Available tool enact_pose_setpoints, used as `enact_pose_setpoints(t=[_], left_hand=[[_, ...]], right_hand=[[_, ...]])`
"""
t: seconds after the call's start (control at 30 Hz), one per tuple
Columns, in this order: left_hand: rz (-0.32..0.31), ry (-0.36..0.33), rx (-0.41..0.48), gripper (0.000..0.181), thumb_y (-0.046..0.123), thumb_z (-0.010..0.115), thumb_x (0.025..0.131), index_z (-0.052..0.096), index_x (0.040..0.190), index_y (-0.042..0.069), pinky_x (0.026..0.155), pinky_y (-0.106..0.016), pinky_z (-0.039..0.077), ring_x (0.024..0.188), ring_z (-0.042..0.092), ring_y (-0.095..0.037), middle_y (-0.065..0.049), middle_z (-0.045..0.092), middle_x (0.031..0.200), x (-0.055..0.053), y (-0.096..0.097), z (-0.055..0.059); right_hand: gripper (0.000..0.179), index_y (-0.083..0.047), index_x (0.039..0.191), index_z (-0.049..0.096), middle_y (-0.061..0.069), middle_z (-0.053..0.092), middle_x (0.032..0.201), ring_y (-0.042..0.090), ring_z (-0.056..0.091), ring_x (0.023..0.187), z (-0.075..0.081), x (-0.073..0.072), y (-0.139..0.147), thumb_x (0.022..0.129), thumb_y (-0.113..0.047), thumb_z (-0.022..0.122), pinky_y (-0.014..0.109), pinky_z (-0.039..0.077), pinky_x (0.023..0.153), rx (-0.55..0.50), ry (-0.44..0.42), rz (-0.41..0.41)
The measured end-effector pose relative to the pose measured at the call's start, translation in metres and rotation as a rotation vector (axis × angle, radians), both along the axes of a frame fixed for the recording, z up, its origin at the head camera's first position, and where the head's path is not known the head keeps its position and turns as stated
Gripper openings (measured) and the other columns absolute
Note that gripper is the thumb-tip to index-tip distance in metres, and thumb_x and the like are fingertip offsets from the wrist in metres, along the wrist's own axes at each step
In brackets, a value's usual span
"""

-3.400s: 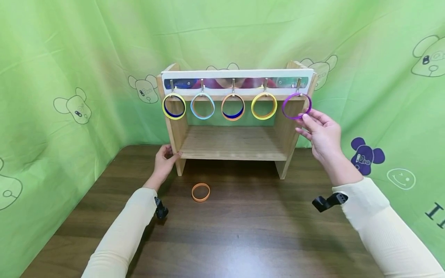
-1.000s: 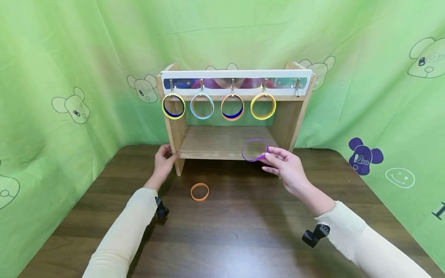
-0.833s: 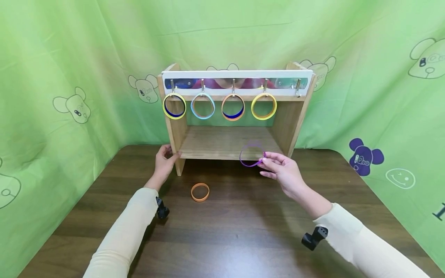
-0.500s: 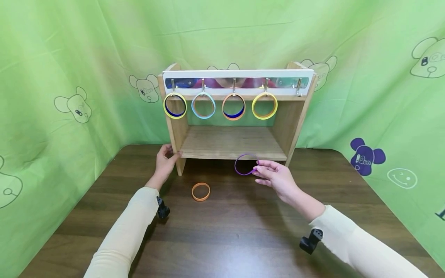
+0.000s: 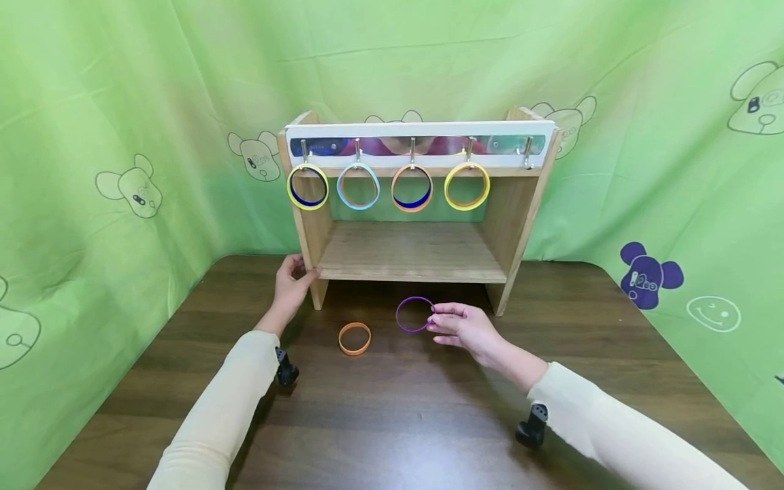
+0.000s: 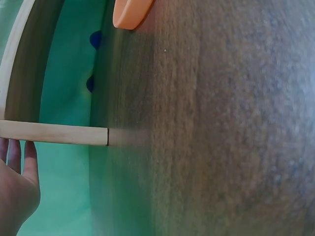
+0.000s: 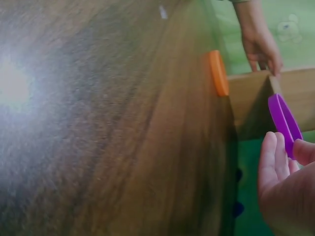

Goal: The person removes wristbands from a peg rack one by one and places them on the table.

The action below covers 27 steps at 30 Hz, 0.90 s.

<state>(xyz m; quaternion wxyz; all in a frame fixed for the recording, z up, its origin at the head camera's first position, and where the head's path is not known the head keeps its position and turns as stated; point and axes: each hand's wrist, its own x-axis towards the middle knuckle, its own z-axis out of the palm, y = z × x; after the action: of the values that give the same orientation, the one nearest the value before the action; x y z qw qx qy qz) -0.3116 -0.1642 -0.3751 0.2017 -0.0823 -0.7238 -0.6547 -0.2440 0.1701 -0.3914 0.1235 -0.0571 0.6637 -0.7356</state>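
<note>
Head: the right-hand grip (image 5: pixel 470 332) pinches one purple ring (image 5: pixel 397 315) over the table (image 5: pixel 392 422); looks like a setting-down step, calling for gentle lowering. One orange ring (image 5: pixel 354 352) lies left; five hooks (image 5: pixel 413 148), four bearing rings (image 5: pixel 412 205)! Left wrist: the left-hand grip (image 6: pixel 18 191) clasps one rack's (image 6: pixel 54 133) side. Right wrist: purple ring, pinched at its edge.

Two hands: the right hand (image 5: pixel 470 331) gripping, the left hand (image 5: pixel 290 289) to the left of that grip. One purple ring (image 5: pixel 397 314) is in the grip, one orange ring (image 5: pixel 354 352) left of it. Above the grip, one wooden rack (image 5: pixel 412 252) bears five hooks (image 5: pixel 413 146); at the front of four hang two yellow rings (image 5: pixel 467 208), one light blue ring (image 5: pixel 358 207) and one orange-fronted ring (image 5: pixel 412 209); whether more hang behind these cannot be told.
</note>
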Motion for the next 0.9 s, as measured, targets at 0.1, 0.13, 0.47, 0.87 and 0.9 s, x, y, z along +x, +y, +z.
enact_pose_setpoints(t=[0.1,0.13,0.47,0.87,0.9], left_hand=[[0.002,0.003,-0.009,0.034,-0.007,0.064,0.087,0.051,0.117,-0.015,0.079,-0.020,0.043,0.099,0.048,-0.024,-0.028,0.055,0.114,0.000,-0.001,-0.002],[0.003,0.004,-0.011,0.034,-0.007,0.064,0.087,0.051,0.117,-0.015,0.078,-0.020,0.043,0.099,0.048,-0.024,-0.028,0.054,0.114,0.000,-0.001,-0.002],[0.012,-0.001,0.021,0.037,-0.004,0.067,0.086,0.052,0.119,-0.010,0.078,-0.019,0.044,0.098,0.048,-0.019,-0.023,0.056,0.114,-0.030,-0.009,-0.028],[0.001,0.006,0.016,0.036,-0.002,0.067,0.087,0.052,0.119,-0.009,0.079,-0.023,0.044,0.101,0.049,-0.023,-0.021,0.056,0.114,-0.026,-0.008,-0.026],[-0.003,0.005,0.014,0.036,-0.002,0.066,0.087,0.052,0.119,-0.010,0.079,-0.022,0.044,0.101,0.048,-0.023,-0.022,0.055,0.115,-0.022,-0.007,-0.022]], right_hand=[[0.031,0.013,0.122,0.050,0.011,0.069,0.096,0.018,0.068,0.088,-0.006,-0.001,-0.004,0.093,0.004,0.057,0.040,0.054,0.082,0.018,-0.011,0.007],[0.032,0.014,0.123,0.049,0.012,0.069,0.097,0.018,0.068,0.088,-0.008,-0.001,-0.006,0.094,0.004,0.057,0.040,0.054,0.081,0.023,-0.014,0.017],[0.042,0.020,0.129,0.041,0.020,0.066,0.102,0.017,0.068,0.085,-0.024,-0.004,-0.020,0.093,0.004,0.056,0.034,0.056,0.078,0.054,-0.047,0.043],[0.041,0.020,0.129,0.043,0.014,0.068,0.096,0.016,0.068,0.080,-0.033,-0.005,-0.029,0.093,0.006,0.055,0.034,0.056,0.075,0.061,-0.086,0.078],[0.040,0.020,0.129,0.043,0.014,0.069,0.094,0.016,0.068,0.080,-0.033,-0.006,-0.029,0.093,0.006,0.055,0.034,0.056,0.075,0.066,-0.086,0.079]])
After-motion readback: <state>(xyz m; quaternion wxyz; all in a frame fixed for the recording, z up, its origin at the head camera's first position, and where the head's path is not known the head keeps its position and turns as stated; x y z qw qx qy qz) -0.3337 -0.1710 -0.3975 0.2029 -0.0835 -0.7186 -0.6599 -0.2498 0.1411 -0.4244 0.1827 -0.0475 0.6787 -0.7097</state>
